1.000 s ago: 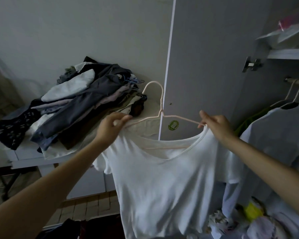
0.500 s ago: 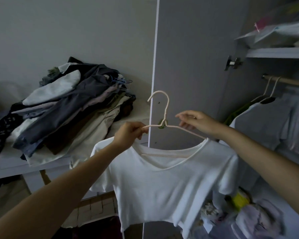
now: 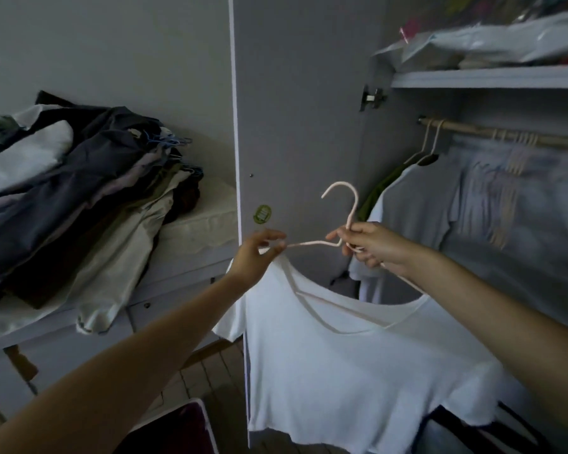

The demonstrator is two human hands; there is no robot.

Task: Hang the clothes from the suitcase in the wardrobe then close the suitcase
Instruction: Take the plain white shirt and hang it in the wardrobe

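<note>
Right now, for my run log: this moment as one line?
step: hanging | white T-shirt on hanger | left hand pinches shoulder | right hand grips neck | rail not reached

We reach both bare arms forward: our left hand (image 3: 254, 257) pinches with thumb and fingertips, our right hand (image 3: 369, 245) curls its fingers closed.

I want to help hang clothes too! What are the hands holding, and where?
The right hand grips the hanger at its neck, under the hook. The left hand pinches the white shirt at its shoulder.
</note>
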